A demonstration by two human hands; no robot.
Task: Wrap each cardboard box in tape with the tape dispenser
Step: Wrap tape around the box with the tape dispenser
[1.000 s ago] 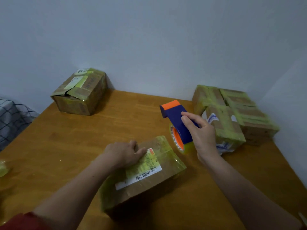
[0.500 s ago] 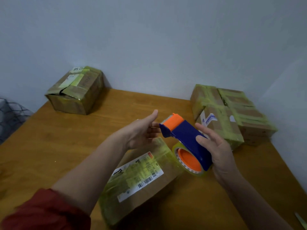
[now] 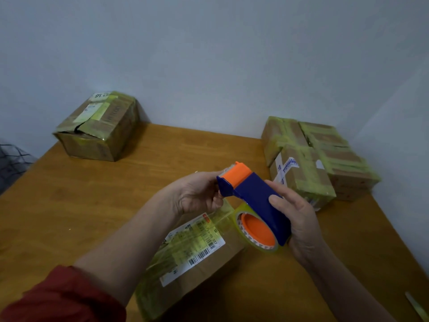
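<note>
A cardboard box [image 3: 210, 263] with a white barcode label and yellowish tape over its top lies on the wooden table [image 3: 92, 205] just below my hands. My right hand [image 3: 301, 221] grips the blue and orange tape dispenser [image 3: 255, 196], held above the box's far end with its orange head pointing up and left. The yellowish tape roll [image 3: 257, 231] on it faces me. My left hand [image 3: 197, 194] meets the orange head, fingers pinched at the tape's loose end. A clear strip [image 3: 226, 211] runs from there down to the roll.
A torn, partly taped box [image 3: 99, 131] stands at the far left corner against the wall. Several taped boxes [image 3: 304, 180] are grouped at the far right. A checked cloth [image 3: 11, 163] lies beyond the table's left edge. A thin strip [image 3: 416, 307] lies at bottom right.
My left hand lifted off the box's top and came up to the dispenser's head. My right hand raised and tilted the dispenser, turning the roll toward me.
</note>
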